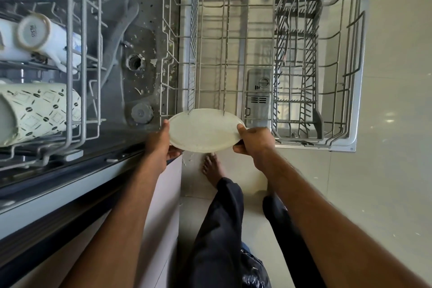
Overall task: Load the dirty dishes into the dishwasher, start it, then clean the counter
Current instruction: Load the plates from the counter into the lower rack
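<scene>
Person's L hand [161,145] & R hand [253,142] each pinch opposite rims of a white plate [204,131], thumbs on top, fingers [175,151] curled under. Plate's roughly level, over near edge of pulled-out lower rack [224,54]; two mugs [39,35] in upper rack [70,58].

The plate [205,130] is showing plain off-white. At left, a cream mug [39,110] is wearing a black diamond-and-dot pattern, and the wire rack [192,54] is looking grey.

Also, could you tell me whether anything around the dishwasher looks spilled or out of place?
Yes: pale food scraps litter the tub floor around the filter, left of the pulled-out rack. The plate, held by the left hand and right hand, looks intact.
</scene>
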### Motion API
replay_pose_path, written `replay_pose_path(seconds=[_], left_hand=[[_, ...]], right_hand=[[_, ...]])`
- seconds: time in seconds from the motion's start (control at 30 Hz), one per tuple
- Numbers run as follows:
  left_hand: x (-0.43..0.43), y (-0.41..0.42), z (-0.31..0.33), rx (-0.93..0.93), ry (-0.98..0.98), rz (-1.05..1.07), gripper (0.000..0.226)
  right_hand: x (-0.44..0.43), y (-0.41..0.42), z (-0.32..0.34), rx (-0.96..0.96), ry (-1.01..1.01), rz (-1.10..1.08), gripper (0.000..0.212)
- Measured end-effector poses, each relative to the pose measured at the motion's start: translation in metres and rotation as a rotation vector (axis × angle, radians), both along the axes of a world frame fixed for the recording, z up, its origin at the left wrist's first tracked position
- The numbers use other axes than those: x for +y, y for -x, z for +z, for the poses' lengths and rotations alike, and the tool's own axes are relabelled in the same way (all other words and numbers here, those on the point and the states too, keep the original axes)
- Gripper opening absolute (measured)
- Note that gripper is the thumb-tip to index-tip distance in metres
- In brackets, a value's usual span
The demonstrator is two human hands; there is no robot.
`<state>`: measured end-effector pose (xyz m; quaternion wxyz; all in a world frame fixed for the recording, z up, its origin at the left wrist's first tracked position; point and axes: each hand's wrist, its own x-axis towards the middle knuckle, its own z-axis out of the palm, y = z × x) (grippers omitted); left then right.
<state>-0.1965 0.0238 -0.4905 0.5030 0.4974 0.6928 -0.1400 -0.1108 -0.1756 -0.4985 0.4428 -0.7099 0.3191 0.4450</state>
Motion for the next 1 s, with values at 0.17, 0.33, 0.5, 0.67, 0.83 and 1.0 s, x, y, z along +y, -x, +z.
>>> replay_pose_path(seconds=[0.17, 0.33, 0.5, 0.67, 0.83, 1.0], left_hand=[[-0.013, 0.005, 0.012, -0.010, 0.016, 0.020, 0.035], [-0.022, 0.009, 0.018, -0.051, 0.016, 0.095, 0.016], [-0.020, 0.014, 0.014, -0.059, -0.026, 0.063, 0.013], [-0.018, 0.017, 0.009, -0.030, -0.074, -0.022, 0.016], [-0.024, 0.018, 0.031, 0.007, -0.204, -0.185, 0.025], [-0.050, 0.019, 0.095, 0.072, -0.419, -0.397, 0.031]], right_hand=[[-0.003, 0.006, 0.007, 0.036, -0.017, -0.068, 0.019], [0.002, 0.007, 0.011, 0.134, -0.077, -0.132, 0.014], [0.001, 0.007, 0.005, 0.129, -0.046, -0.099, 0.011], [0.002, 0.008, 0.002, 0.125, -0.024, -0.089, 0.007], [-0.001, 0.010, 0.015, 0.001, 0.085, 0.004, 0.024], [-0.002, 0.007, 0.076, -0.174, 0.110, 0.138, 0.018]])
